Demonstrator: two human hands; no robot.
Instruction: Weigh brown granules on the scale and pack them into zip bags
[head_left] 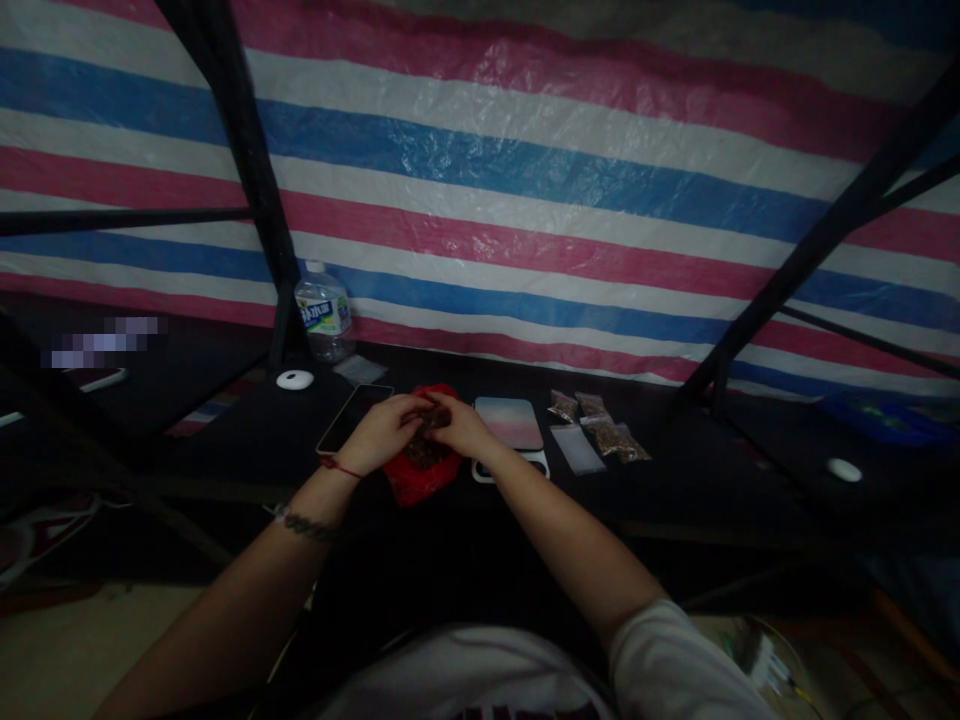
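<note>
A red plastic bag [420,482] lies opened on the black table, with loose dark brown bits [429,447] inside it. My left hand [384,430] grips the bag's left side, thumb over the bits. From the right, my right hand [461,428] holds the opposite side with its fingers curled at the opening. Just beside that hand is a small flat scale [508,422] with a pastel blue and pink top. Further right are several small clear bags [615,438] filled with brown bits, and a flat, clear zip bag [577,449].
A phone [352,418] lies partly behind my left wrist. Behind it are clear bags [360,370], a plastic bottle [325,312] and a white oval object [295,380]. Black metal posts [259,170] frame the table before a striped sheet [525,180]. Another white oval [844,469] sits at right.
</note>
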